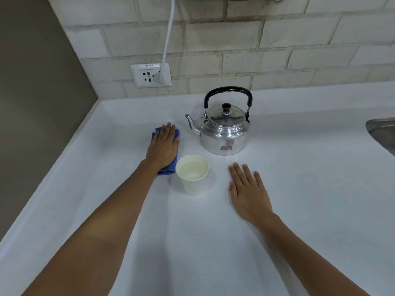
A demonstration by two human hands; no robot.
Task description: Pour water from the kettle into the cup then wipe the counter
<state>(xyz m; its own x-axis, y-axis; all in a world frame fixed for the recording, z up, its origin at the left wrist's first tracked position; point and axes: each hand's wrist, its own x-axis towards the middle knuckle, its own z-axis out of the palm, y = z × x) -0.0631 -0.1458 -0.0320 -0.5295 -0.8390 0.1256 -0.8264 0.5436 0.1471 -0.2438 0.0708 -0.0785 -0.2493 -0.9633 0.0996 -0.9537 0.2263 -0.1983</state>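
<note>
- pour step looks done: paper cup (192,174) upright on white counter (299,189), water visible inside, roughly part full, level hard to judge
- steel kettle (224,130) upright behind cup, near but not touching, lid on, black handle up, spout pointing left toward the cloth; neither hand on it
- left hand (163,146) palm-down flat on folded blue cloth (168,168), fingers straight and held close together, no pinch, just pressing cloth into counter
- cloth sits just left of cup, its near corner right beside the cup rim; can't tell if touching
- right hand (249,193) flat on bare counter right of cup, fingers slightly spread, holding nothing
- so we're in wipe phase, prob just starting; no puddle or streaks visible, counter is glossy so can't tell what's been covered
- left to do: sweep cloth over the area around cup + kettle
- risk imo: cloth so close to cup, a sideways stroke right could knock it and spill
- sink edge (382,133) far right, wall socket (150,74) w/ cable behind, not involved
</note>
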